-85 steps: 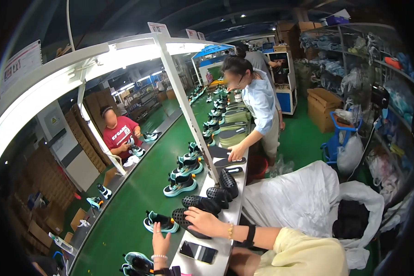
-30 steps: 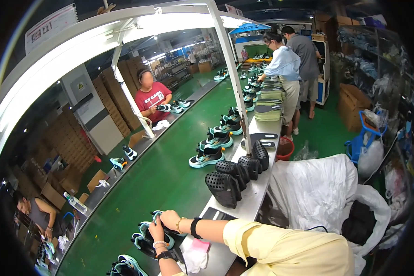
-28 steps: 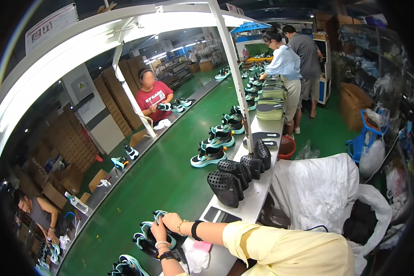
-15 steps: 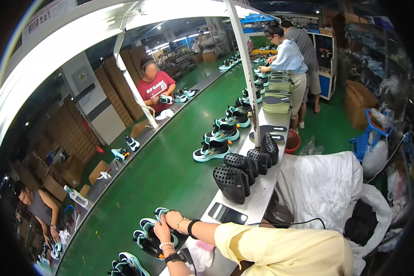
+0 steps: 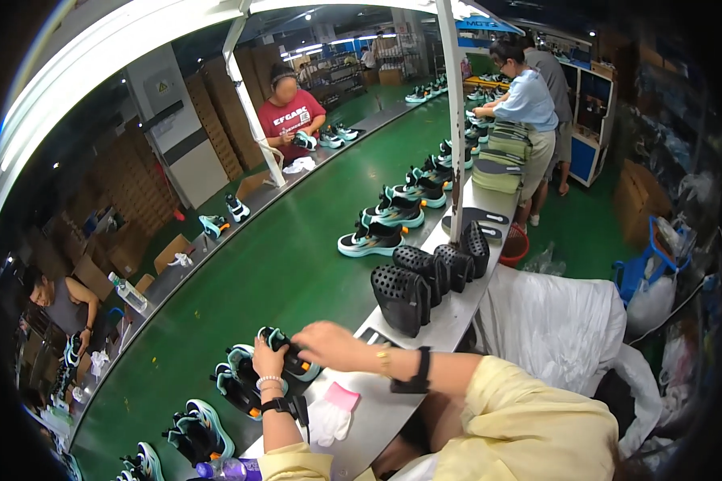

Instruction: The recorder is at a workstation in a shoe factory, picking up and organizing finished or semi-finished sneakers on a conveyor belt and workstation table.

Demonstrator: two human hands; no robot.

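A black, teal and orange sneaker (image 5: 303, 368) stands by the near edge of the green belt, at the end of a pair. My left hand (image 5: 268, 357), with a beaded bracelet and black wrist strap below it, grips its upper collar. Just to the right is my right hand (image 5: 329, 346), held over the shoe's side with its fingers loosely bent and apart; I see nothing in it. A matching sneaker (image 5: 237, 383) sits left of my left hand. White gloves with a pink cuff (image 5: 334, 411) lie on the metal ledge below my hands.
Several black perforated shoe-shaped forms (image 5: 401, 299) stand on the ledge (image 5: 460, 309), beside a partly covered phone (image 5: 371, 337). More sneakers (image 5: 371, 237) line the belt (image 5: 241, 297). A white post (image 5: 455, 120) rises from the ledge. Co-workers stand across the belt and farther along.
My right hand has come off the sneaker and moved to the right, its fingers loosening. My left hand stays on the shoe. The view has shifted, showing more sneakers at the lower left.
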